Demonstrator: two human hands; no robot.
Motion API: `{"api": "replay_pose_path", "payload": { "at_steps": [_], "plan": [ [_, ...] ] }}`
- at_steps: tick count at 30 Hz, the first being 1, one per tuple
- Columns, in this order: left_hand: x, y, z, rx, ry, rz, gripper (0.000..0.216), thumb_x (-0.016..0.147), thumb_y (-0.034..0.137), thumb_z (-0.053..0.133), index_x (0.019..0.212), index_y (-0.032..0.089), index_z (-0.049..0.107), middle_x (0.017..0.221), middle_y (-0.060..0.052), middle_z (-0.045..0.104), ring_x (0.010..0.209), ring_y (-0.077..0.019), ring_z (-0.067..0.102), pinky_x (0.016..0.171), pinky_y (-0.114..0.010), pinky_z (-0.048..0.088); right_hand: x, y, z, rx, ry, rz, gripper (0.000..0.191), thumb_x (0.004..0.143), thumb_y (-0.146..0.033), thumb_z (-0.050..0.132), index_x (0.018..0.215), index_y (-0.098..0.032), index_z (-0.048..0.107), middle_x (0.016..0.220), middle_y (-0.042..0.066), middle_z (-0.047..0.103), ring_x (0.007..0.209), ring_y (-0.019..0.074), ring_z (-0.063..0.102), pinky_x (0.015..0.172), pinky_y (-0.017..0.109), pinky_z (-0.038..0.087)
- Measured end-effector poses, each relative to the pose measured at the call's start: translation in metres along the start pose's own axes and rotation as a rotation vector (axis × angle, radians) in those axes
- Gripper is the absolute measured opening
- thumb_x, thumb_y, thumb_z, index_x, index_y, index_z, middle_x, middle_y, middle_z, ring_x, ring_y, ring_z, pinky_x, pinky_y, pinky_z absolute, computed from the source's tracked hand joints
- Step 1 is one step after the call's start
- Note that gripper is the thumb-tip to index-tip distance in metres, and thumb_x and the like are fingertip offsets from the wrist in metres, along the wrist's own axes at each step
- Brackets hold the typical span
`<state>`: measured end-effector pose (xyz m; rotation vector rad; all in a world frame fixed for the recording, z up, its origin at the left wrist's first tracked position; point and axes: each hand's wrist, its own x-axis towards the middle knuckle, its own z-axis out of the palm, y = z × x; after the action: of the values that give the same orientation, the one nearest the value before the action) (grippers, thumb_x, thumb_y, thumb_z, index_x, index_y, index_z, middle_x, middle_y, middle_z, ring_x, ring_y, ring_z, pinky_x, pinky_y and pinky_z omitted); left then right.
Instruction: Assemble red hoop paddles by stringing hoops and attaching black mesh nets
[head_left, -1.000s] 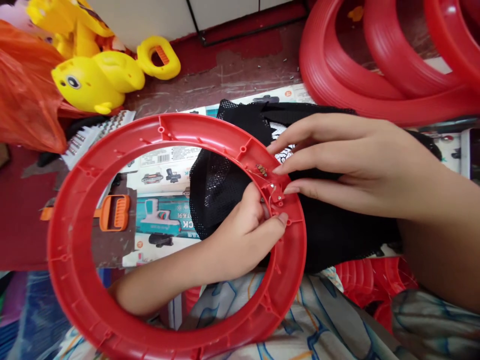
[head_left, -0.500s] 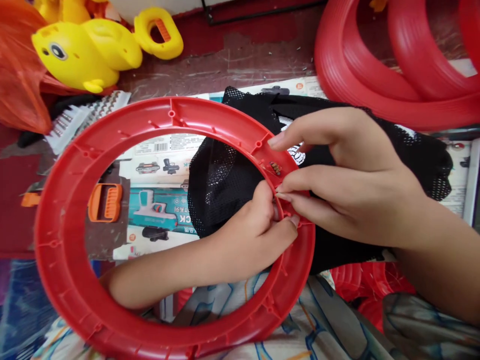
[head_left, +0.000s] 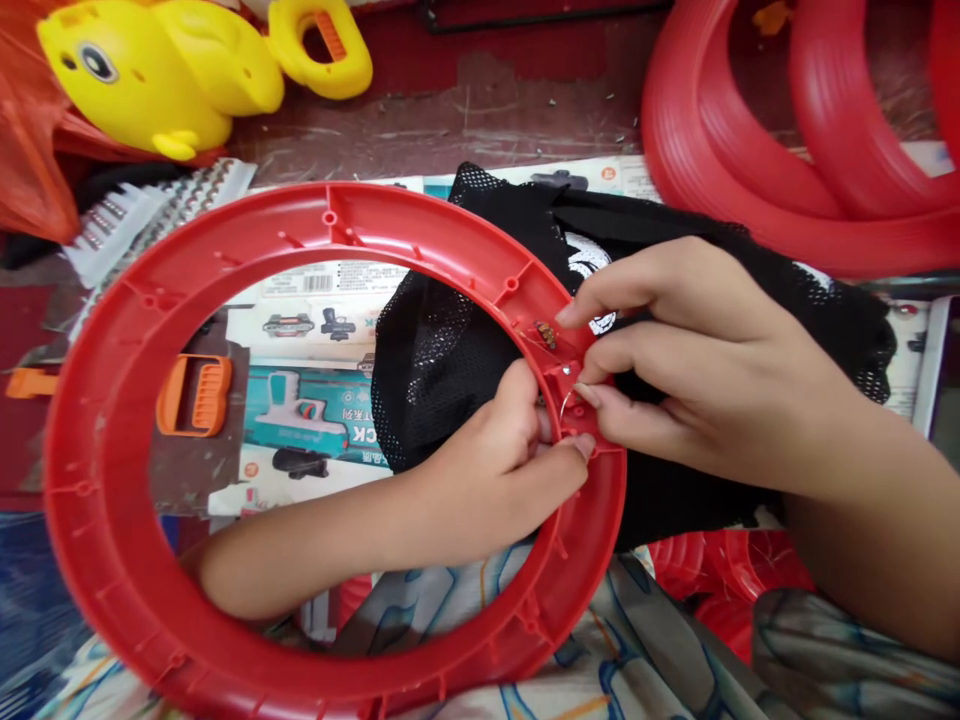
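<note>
My left hand (head_left: 517, 450) reaches up through the middle of a red plastic ring (head_left: 90, 400) and grips its right side, fingers closed on the inner edge. The ring's hollow, ribbed side with small posts faces me. Over the same stretch of the ring, my right hand (head_left: 690, 370) pinches a thin wire (head_left: 563, 408) between fingertips, with another finger held apart above. A small coiled part (head_left: 546, 335) sits in the channel just beside these fingertips. What lies under my left fingers is hidden.
Black mesh cloth (head_left: 435, 370) lies behind the ring on printed cardboard (head_left: 292, 300). Around it are a yellow duck-shaped toy (head_left: 165, 80), larger red rings (head_left: 690, 130), an orange plastic piece (head_left: 193, 396) and a strip of small metal parts (head_left: 187, 215).
My right fingertips have shifted slightly away from the ring's inner edge, and the thin wire now shows. The ring appears a little farther left in view; my left hand keeps its grip.
</note>
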<state>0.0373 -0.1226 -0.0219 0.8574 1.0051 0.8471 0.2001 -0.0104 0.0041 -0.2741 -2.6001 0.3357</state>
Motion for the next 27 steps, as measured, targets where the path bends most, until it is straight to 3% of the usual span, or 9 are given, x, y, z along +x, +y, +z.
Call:
{"api": "replay_pose_path", "payload": {
  "at_steps": [6,12,15,18,23,27],
  "plan": [
    [0.002,0.001,0.001,-0.134,-0.023,-0.029,0.028,0.094,0.021,0.055,0.115,0.024,0.038,0.088,0.004,0.056,0.072,-0.0062,0.053,0.064,-0.018,0.046,-0.002,0.0,-0.011,0.066,-0.101,-0.043,0.006,0.093,-0.022,0.055,0.087,-0.023,0.057,0.112,0.0,0.062,0.096,0.0175,0.059,0.086,0.037,0.051],
    [0.003,0.005,-0.005,-0.361,-0.147,-0.036,0.043,0.087,0.004,0.059,0.117,0.025,0.036,0.086,0.005,0.058,0.079,-0.0061,0.063,0.07,-0.015,0.052,0.001,-0.018,-0.02,0.218,-0.213,0.091,0.015,0.095,-0.011,0.046,0.102,-0.021,0.055,0.095,0.001,0.064,0.088,0.0145,0.059,0.082,0.027,0.051],
    [0.005,0.003,-0.011,-0.477,-0.24,-0.005,0.043,0.082,-0.005,0.059,0.11,0.024,0.042,0.081,0.008,0.055,0.074,-0.0027,0.062,0.072,-0.013,0.053,0.0,-0.023,-0.018,0.194,-0.194,0.091,0.018,0.095,-0.011,0.047,0.109,-0.019,0.054,0.1,0.003,0.065,0.094,0.0155,0.06,0.085,0.027,0.051],
    [0.009,0.001,-0.014,-0.512,-0.257,0.024,0.033,0.083,-0.006,0.056,0.1,0.02,0.047,0.078,0.008,0.052,0.069,-0.001,0.06,0.07,-0.011,0.051,-0.001,-0.021,-0.014,0.172,-0.151,0.058,0.022,0.095,-0.012,0.047,0.117,-0.017,0.052,0.107,0.005,0.066,0.103,0.0171,0.06,0.092,0.031,0.052],
    [0.011,0.001,-0.011,-0.45,-0.27,-0.009,0.033,0.086,0.001,0.059,0.108,0.02,0.045,0.086,0.003,0.055,0.075,-0.0049,0.061,0.073,-0.015,0.053,0.001,-0.013,-0.007,0.062,-0.068,-0.039,0.009,0.09,-0.014,0.057,0.094,-0.022,0.055,0.124,0.006,0.061,0.116,0.0208,0.057,0.102,0.04,0.05],
    [0.009,0.002,-0.009,-0.382,-0.269,-0.012,0.038,0.084,0.002,0.061,0.112,0.021,0.044,0.101,0.0,0.058,0.081,-0.0052,0.061,0.077,-0.017,0.054,0.003,-0.011,0.0,0.169,-0.032,0.117,0.009,0.089,-0.015,0.056,0.082,-0.02,0.058,0.135,0.009,0.053,0.125,0.0218,0.052,0.104,0.041,0.051]
  ]
}}
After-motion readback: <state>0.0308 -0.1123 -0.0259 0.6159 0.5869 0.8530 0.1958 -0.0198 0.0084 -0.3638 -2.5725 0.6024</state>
